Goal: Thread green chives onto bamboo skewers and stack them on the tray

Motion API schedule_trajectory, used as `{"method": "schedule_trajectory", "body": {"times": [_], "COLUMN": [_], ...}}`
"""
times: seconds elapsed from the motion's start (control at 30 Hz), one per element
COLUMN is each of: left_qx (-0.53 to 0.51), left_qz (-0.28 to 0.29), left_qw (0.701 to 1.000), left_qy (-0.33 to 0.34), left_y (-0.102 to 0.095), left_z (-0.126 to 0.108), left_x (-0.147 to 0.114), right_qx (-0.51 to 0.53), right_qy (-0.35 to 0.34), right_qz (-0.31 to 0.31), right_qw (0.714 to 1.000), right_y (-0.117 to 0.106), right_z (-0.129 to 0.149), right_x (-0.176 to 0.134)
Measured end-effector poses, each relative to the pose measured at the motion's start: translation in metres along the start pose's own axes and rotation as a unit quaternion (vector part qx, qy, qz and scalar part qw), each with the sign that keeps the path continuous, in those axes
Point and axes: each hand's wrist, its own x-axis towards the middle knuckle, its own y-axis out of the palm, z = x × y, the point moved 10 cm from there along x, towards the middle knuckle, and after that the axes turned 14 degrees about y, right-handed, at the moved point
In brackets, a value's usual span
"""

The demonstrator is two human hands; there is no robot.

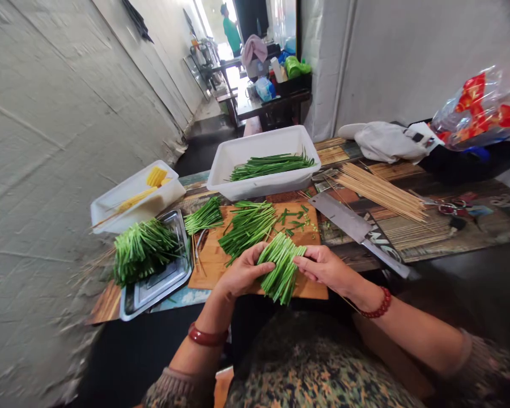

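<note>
A row of cut garlic chives (281,271) is held between my two hands over the front of the wooden cutting board (215,258). My left hand (250,269) grips its left side, thumb on top. At its right side my right hand (323,266) is closed with thumb and fingers pinched on the chives. Below my right wrist a thin stick (351,305) pokes out; its other end is hidden. Behind my hands, a loose pile of cut chives (249,226) lies on the board, with short trimmings (295,218) to its right.
Skewered chives (142,249) fill a metal tray (155,292) at left. Another chive bunch (204,216) lies beside the board. White tubs hold corn (156,177) and long chives (272,165). A cleaver (344,218) and bamboo skewers (380,192) lie at right. A person (232,31) stands far back.
</note>
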Motion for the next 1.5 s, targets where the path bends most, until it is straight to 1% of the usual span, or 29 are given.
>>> {"method": "schedule_trajectory", "body": {"times": [0.07,0.2,0.27,0.33,0.37,0.4,0.47,0.5,0.53,0.57,0.63,0.7,0.73,0.8,0.83,0.87,0.93,0.97,1.0,1.03,1.07,1.1,1.17,1.2,1.23,1.27,1.3,1.37,1.5], "left_qx": [0.006,0.059,0.097,0.117,0.123,0.131,0.18,0.232,0.302,0.377,0.515,0.619,0.662,0.731,0.755,0.77,0.782,0.78,0.772,0.754,0.723,0.68,0.544,0.456,0.366,0.283,0.216,0.141,0.112], "left_qz": [0.011,0.041,0.06,0.071,0.063,0.042,-0.032,-0.071,-0.097,-0.106,-0.072,-0.027,-0.016,-0.016,-0.021,-0.024,-0.027,-0.03,-0.034,-0.039,-0.045,-0.055,-0.082,-0.092,-0.099,-0.102,-0.104,-0.115,-0.152], "left_qw": [1.0,0.997,0.993,0.99,0.99,0.989,0.978,0.964,0.941,0.912,0.845,0.779,0.745,0.68,0.654,0.637,0.622,0.624,0.634,0.654,0.685,0.726,0.826,0.877,0.919,0.949,0.968,0.982,0.98], "left_qy": [0.001,0.0,0.007,0.025,0.04,0.058,0.096,0.11,0.119,0.123,0.12,0.101,0.086,0.051,0.037,0.027,0.024,0.028,0.037,0.052,0.072,0.094,0.121,0.118,0.105,0.088,0.072,0.057,0.065], "left_y": [0.001,0.009,0.015,0.017,0.014,0.007,-0.018,-0.031,-0.041,-0.046,-0.041,-0.028,-0.023,-0.018,-0.017,-0.016,-0.015,-0.015,-0.015,-0.015,-0.014,-0.014,-0.016,-0.017,-0.017,-0.016,-0.013,-0.01,-0.013], "left_z": [0.002,0.005,0.001,-0.01,-0.018,-0.027,-0.048,-0.057,-0.065,-0.07,-0.07,-0.061,-0.055,-0.047,-0.045,-0.043,-0.04,-0.04,-0.041,-0.042,-0.045,-0.048,-0.052,-0.05,-0.047,-0.042,-0.039,-0.036,-0.039], "left_x": [0.001,-0.001,-0.002,-0.002,0.0,0.001,0.006,0.007,0.009,0.012,0.019,0.025,0.027,0.03,0.031,0.032,0.034,0.035,0.035,0.035,0.035,0.035,0.033,0.032,0.031,0.03,0.029,0.026,0.022], "right_qx": [0.009,0.039,0.033,0.026,0.025,0.025,0.027,0.029,0.032,0.036,0.041,0.042,0.041,0.037,0.035,0.032,0.024,0.019,0.015,0.01,0.004,-0.002,-0.012,-0.014,-0.015,-0.014,-0.012,-0.012,-0.025], "right_qy": [0.009,0.05,0.045,0.039,0.038,0.038,0.035,0.034,0.034,0.036,0.038,0.04,0.041,0.04,0.038,0.035,0.023,0.017,0.011,0.004,-0.003,-0.01,-0.023,-0.029,-0.035,-0.039,-0.042,-0.046,-0.045], "right_qz": [-0.008,0.006,0.001,-0.02,-0.033,-0.046,-0.069,-0.075,-0.08,-0.082,-0.084,-0.086,-0.085,-0.081,-0.079,-0.077,-0.075,-0.072,-0.07,-0.067,-0.064,-0.063,-0.059,-0.058,-0.059,-0.06,-0.062,-0.061,-0.042], "right_qw": [1.0,0.998,0.998,0.999,0.998,0.998,0.997,0.996,0.996,0.995,0.995,0.995,0.995,0.995,0.996,0.996,0.997,0.997,0.997,0.998,0.998,0.998,0.998,0.998,0.998,0.997,0.997,0.997,0.998], "right_y": [-0.001,0.0,-0.004,-0.011,-0.016,-0.021,-0.029,-0.031,-0.033,-0.034,-0.034,-0.033,-0.032,-0.03,-0.03,-0.029,-0.028,-0.028,-0.028,-0.028,-0.028,-0.027,-0.026,-0.025,-0.024,-0.022,-0.021,-0.017,-0.006], "right_z": [-0.003,-0.017,-0.02,-0.022,-0.024,-0.026,-0.029,-0.03,-0.031,-0.031,-0.032,-0.031,-0.03,-0.028,-0.026,-0.024,-0.021,-0.02,-0.019,-0.019,-0.019,-0.018,-0.015,-0.012,-0.009,-0.005,-0.002,0.004,0.009], "right_x": [0.001,-0.004,-0.009,-0.013,-0.014,-0.015,-0.016,-0.015,-0.015,-0.014,-0.014,-0.014,-0.015,-0.016,-0.016,-0.016,-0.016,-0.016,-0.016,-0.015,-0.015,-0.015,-0.017,-0.018,-0.02,-0.022,-0.023,-0.026,-0.028]}}
